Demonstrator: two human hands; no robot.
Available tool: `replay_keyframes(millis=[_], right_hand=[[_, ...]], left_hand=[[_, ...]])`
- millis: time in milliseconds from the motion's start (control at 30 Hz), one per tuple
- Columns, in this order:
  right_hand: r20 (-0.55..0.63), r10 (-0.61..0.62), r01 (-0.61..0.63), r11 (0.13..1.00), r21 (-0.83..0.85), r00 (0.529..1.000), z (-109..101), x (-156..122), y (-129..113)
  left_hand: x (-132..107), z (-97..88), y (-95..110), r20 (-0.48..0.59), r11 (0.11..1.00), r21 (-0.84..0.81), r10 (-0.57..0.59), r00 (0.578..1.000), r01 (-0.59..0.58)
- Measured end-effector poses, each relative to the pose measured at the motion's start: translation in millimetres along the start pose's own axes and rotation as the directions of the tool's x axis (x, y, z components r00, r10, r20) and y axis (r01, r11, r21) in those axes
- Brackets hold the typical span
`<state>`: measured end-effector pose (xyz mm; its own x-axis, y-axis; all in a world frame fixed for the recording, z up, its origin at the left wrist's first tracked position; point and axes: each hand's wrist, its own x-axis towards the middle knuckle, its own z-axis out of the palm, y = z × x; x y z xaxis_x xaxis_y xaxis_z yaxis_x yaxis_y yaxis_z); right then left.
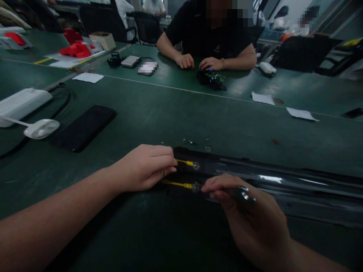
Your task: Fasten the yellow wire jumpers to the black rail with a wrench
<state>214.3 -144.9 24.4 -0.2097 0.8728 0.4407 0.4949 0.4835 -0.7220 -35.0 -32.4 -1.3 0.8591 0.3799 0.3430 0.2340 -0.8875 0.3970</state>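
a green tabletop [159, 109] fills most of the dim room, with a co-worker [195, 36] seated across it and a dark phone [85, 127] lying to the left. a long glossy black strip [300, 180] lies on the near side, running off to the right; its end bears two yellow leads [185, 185] that meet round pieces [196, 187]. the left hand [149, 166] is curled, fingertips together at that end, seemingly to steady it; whether it pinches a lead i cannot tell. the right hand [252, 215] is curled round a shiny tool [246, 194], probably gripped low for control, fingertips just beside the lower round piece.
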Motion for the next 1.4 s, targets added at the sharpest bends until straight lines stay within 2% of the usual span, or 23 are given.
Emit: replay_keyframes(millis=[633, 867, 1100, 1267, 1400], right_hand=[[0.064, 0.067, -0.064, 0.997, -0.053, 0.996, 0.2, -4.4, 5.0], [0.078, 0.047, -0.041, 0.996, -0.073, 0.996, 1.4, -2.4, 4.7], [0.073, 0.07, -0.062, 0.993, -0.105, 0.995, 0.5, -3.2, 2.4], [0.089, 0.07, -0.063, 0.994, -0.084, 0.994, -0.2, -4.7, 3.1], [0.113, 0.07, -0.065, 0.997, -0.047, 0.991, -1.8, -4.3, 2.7]], left_hand=[[5.1, -2.9, -3.1, 0.025, 0.999, 0.033, 0.023, 0.999, -0.024], [13.7, 1.2, -9.1, 0.015, 0.991, 0.104, 0.079, 0.997, -0.08], [28.4, 6.0, -16.3, -0.014, 0.967, 0.177, 0.189, 0.982, -0.183], [32.1, 6.5, -14.9, -0.013, 0.928, 0.269, 0.273, 0.962, -0.259], [31.1, 3.0, -12.6, -0.011, 0.9, 0.339, 0.296, 0.955, -0.274]])
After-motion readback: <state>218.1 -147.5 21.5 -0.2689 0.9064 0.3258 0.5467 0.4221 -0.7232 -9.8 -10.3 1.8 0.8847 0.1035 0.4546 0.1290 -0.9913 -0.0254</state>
